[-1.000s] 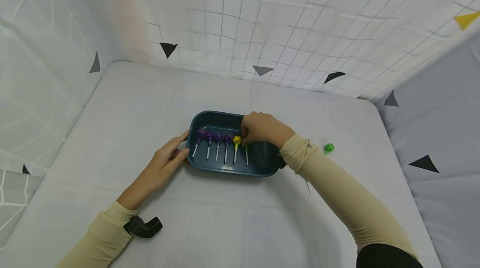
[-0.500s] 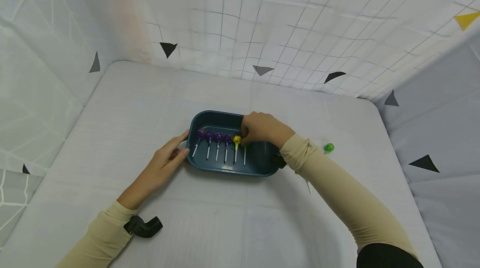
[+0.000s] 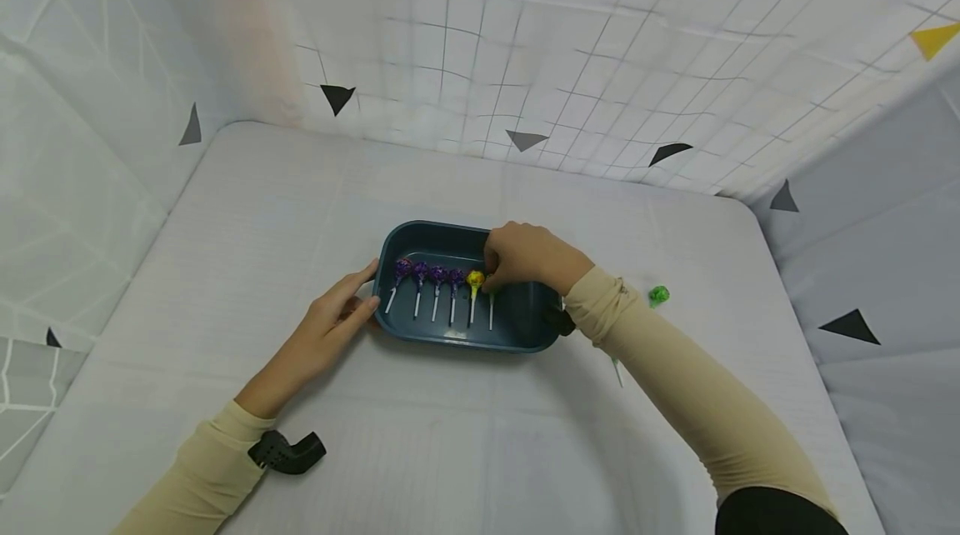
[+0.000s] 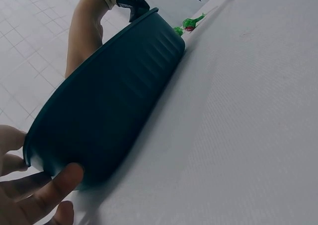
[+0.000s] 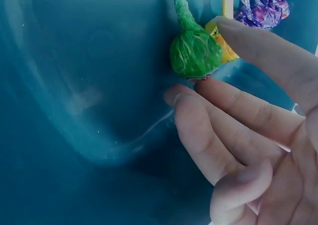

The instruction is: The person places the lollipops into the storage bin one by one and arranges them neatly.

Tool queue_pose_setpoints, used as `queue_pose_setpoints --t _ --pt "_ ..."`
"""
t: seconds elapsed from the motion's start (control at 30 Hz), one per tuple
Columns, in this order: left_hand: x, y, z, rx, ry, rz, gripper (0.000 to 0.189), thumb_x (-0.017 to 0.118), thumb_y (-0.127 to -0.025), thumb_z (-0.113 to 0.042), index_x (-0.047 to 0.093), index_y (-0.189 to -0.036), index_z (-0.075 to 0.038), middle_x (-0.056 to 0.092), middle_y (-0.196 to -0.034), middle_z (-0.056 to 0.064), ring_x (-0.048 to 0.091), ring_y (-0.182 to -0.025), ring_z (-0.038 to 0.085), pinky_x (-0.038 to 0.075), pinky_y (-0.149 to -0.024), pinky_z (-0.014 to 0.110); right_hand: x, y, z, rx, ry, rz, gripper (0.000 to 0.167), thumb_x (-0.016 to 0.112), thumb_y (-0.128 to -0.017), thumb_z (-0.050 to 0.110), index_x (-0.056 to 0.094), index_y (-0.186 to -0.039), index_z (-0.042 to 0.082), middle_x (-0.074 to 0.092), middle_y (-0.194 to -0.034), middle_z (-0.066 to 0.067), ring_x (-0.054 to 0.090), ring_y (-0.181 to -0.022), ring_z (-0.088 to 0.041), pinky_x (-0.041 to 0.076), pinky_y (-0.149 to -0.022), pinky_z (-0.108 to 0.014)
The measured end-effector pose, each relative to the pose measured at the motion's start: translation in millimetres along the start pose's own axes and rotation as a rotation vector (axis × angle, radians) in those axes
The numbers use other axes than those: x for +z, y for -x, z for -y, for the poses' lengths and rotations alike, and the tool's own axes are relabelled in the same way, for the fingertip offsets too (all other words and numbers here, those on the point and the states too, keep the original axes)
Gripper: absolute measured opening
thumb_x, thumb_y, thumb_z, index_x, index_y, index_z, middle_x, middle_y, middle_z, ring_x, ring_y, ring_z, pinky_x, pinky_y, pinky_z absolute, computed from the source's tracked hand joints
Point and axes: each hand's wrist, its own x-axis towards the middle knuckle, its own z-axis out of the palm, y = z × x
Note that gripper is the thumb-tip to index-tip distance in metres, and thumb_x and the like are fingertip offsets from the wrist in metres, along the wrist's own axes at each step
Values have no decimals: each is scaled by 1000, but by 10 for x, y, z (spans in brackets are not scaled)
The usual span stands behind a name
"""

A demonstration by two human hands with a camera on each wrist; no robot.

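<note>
A dark teal tray [image 3: 442, 240] stands on the white table. Inside it several purple-wrapped lollipops [image 3: 437, 275] lie in a row, sticks toward the person, with a yellow lollipop [image 3: 476, 278] to their right. Beside the yellow one is a green lollipop [image 5: 194, 56], its head mostly covered by the hand in the head view. My right hand [image 3: 532, 257] reaches over the far rim and pinches this green head between thumb and index finger, the other fingers loosely bent. My left hand [image 3: 322, 333] rests its extended fingers and thumb against the tray's left end, outside.
To the right of the tray a green lollipop [image 3: 658, 295] lies on the table. A white stick [image 3: 618, 373] shows below the right sleeve, its head hidden. A white patterned curtain [image 3: 420, 43] surrounds the table.
The green lollipop's stick in the tray has shifted slightly, first left, then a little back right. My right hand has barely moved; my left hand and the tray stay put.
</note>
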Motion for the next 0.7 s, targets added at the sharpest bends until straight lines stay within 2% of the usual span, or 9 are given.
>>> queue_pose_setpoints --t 0.3,0.43,0.7 --pt "1 9 2 -4 -7 4 56 53 -109 -16 35 -162 -9 63 -134 16 66 -93 15 51 -87 25 -25 92 -88 -1 -30 -37 36 85 -84 40 80 -106 11 78 -98 -1 71 -88 -17 59 -80 -39" --pt "2 6 4 -5 -12 2 56 53 -109 -17 35 -162 -9 63 -135 15 65 -92 15 51 -86 25 -49 159 -151 -35 -55 -51 40 85 -85 41 79 -109 11 79 -100 -1 73 -92 -16 60 -83 -40" --pt "3 8 15 10 -16 -6 56 53 -109 -18 35 -162 -9 62 -136 16 66 -94 14 50 -88 22 -89 368 -246 -103 -74 -103 33 81 -90 29 78 -115 9 80 -101 -1 75 -95 -16 60 -85 -40"
